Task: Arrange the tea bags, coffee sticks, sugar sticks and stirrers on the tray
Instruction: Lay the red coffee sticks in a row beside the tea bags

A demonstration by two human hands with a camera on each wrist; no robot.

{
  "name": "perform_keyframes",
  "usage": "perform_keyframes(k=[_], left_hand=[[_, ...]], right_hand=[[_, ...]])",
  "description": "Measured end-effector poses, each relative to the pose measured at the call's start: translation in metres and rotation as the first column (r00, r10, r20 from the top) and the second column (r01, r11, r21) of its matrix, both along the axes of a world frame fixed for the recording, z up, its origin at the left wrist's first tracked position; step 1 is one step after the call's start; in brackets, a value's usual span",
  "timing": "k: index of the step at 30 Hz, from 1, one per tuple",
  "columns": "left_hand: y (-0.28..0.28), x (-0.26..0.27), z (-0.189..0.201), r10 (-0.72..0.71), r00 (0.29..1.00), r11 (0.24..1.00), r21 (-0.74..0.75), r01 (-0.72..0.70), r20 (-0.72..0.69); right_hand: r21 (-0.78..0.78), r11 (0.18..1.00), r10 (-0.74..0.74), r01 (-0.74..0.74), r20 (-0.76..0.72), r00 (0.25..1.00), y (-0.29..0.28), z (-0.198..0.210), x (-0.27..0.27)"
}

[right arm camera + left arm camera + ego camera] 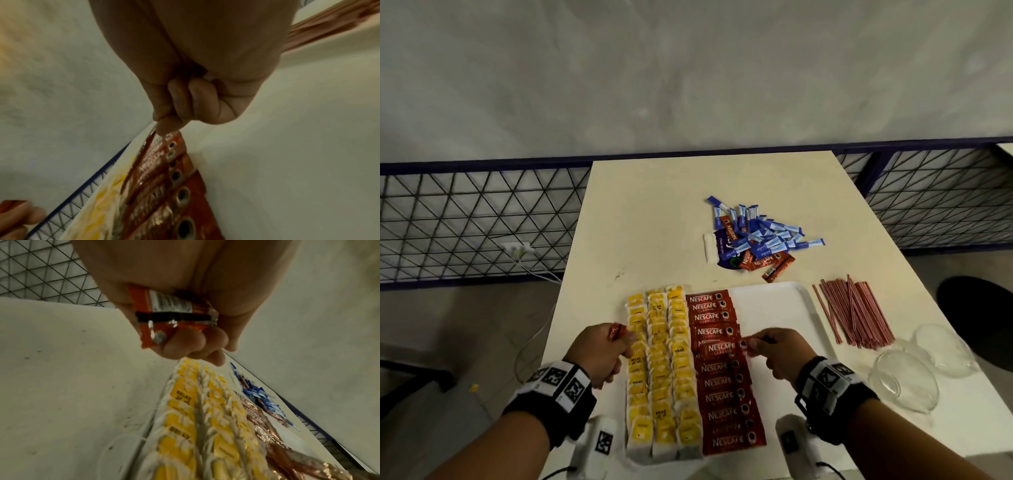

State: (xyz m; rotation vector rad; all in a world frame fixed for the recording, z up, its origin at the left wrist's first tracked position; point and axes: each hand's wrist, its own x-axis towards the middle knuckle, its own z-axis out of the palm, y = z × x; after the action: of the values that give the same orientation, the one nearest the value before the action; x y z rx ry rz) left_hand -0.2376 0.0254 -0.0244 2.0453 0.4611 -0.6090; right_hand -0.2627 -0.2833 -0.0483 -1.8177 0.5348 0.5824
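Two hands work: the right hand (pixel 779 353) pinches a red foil coffee stick (pixel 722 348) lying crosswise on the white plastic tray (pixel 777 305); the left hand (pixel 599 353) clutches spare red sticks (pixel 170 316).

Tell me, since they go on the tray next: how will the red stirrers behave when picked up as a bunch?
The stirrers look thin and light, so probably a bit bendy. Lying loose and fanned on the table, they would likely slip apart or roll unless the grip pinches them firmly.

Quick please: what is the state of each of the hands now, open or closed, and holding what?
Left hand: closed around a small bunch of orange-red foil coffee sticks.
Right hand: pinching the end of one red Nescafe coffee stick over the white plastic tray.
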Motion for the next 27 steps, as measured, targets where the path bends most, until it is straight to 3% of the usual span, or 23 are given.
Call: perform_keyframes(k=[6, 13, 27], left_hand=[[0.001, -0.009, -0.001, -0.035, 0.999, 0.999, -0.010, 0.035, 0.000], [0.003, -0.012, 0.003, -0.048, 0.999, 0.999, -0.005, 0.048, 0.001], [0.005, -0.012, 0.002, -0.021, 1.000, 0.999, -0.040, 0.021, 0.011]], right_hand=[[-0.103, 0.993, 0.053, -0.058, -0.048, 0.997, 0.010, -0.019, -0.003], [-0.334, 0.937, 0.090, -0.103, -0.054, 0.994, 0.017, -0.025, 0.002], [-0.405, 0.904, 0.118, -0.135, -0.067, 0.991, 0.022, -0.024, 0.012]])
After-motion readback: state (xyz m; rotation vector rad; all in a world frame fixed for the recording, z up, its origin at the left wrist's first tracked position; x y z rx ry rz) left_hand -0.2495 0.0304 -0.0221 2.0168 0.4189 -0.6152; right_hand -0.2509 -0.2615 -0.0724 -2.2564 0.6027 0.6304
